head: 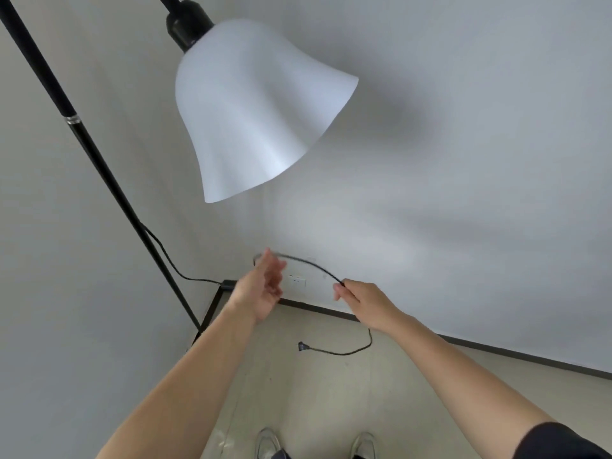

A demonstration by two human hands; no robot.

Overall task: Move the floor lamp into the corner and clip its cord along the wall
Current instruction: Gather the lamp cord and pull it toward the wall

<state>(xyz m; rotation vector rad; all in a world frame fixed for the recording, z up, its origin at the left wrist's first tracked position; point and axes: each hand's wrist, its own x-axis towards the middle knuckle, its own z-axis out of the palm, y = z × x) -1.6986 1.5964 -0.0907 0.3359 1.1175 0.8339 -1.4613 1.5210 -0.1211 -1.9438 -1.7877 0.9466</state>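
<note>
- Floor lamp cord (pixel 311 264): thin, black, round; slack end trailing on pale concrete floor (pixel 331 392), ending in flat plug (pixel 300 346).
- Right hand (pixel 366 301) pinched shut on cord.
- Left hand (pixel 261 286) loosely open, blurred, cord arcing past fingertips; grip unclear.
- White wall outlet (pixel 297 280) behind.
- Slim black pole (pixel 82 137) in corner, smooth white bell shade (pixel 251 111) overhead.

You have a single view, from the camera worn on your head. It faces forward and down into a room corner, where two walls (pixel 463 160) meet the floor (pixel 314 392). The lampshade (pixel 251 107) hangs close to the lens at top; your forearms reach in from below. Wide-angle bending tilts the lamp pole (pixel 99 160).
</note>
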